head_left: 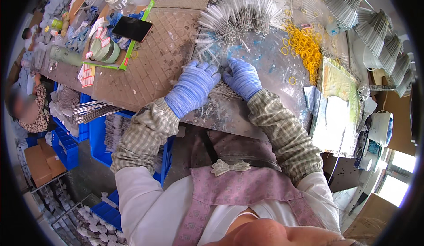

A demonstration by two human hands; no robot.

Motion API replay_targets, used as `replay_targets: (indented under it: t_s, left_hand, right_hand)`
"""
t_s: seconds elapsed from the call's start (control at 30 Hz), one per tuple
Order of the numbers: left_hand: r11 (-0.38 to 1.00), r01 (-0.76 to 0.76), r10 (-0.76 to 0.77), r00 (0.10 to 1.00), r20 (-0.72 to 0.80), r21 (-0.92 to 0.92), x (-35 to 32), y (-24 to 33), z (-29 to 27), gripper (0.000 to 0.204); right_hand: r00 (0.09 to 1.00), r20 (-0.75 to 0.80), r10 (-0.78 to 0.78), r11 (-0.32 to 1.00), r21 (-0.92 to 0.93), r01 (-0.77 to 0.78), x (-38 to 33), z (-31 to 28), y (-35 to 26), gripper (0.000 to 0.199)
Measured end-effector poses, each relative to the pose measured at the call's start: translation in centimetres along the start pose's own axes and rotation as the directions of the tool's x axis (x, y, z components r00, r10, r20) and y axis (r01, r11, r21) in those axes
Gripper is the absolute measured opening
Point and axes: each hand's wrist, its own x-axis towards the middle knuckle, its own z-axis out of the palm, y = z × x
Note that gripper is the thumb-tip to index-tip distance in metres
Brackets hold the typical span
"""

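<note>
Worktable [276, 76] in a cluttered workshop, with two gloved hands set before a dense pile of slender wire-stemmed brushes [238, 16].
The left hand [194, 87] and right hand [244, 77], in blue knit gloves, have partly curled fingers, their tips near a few loose brushes [206, 52]; whether either grips anything cannot be told. The pile fans out just beyond the hands; thin wire stems [224, 90] lie between them. Yellow rubber bands [302, 45] are heaped at right; a smartphone [132, 28] lies at left.
</note>
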Motion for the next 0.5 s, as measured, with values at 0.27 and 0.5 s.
replay_targets:
  t_s: [0.27,0.5]
  left_hand:
    - [0.991,0.132,-0.121,0.966,0.230,-0.035,0.7,-0.3,-1.0,0.078]
    - [0.968,0.244,-0.248,0.965,0.087,0.058,0.4,1.1,-0.5,0.078]
  right_hand:
    - [1.000,0.015,-0.004,0.993,-0.118,0.006,-0.2,-0.7,-0.2,0.023]
    - [0.998,0.010,-0.061,0.997,-0.036,0.061,-2.2,-1.6,1.4,0.022]
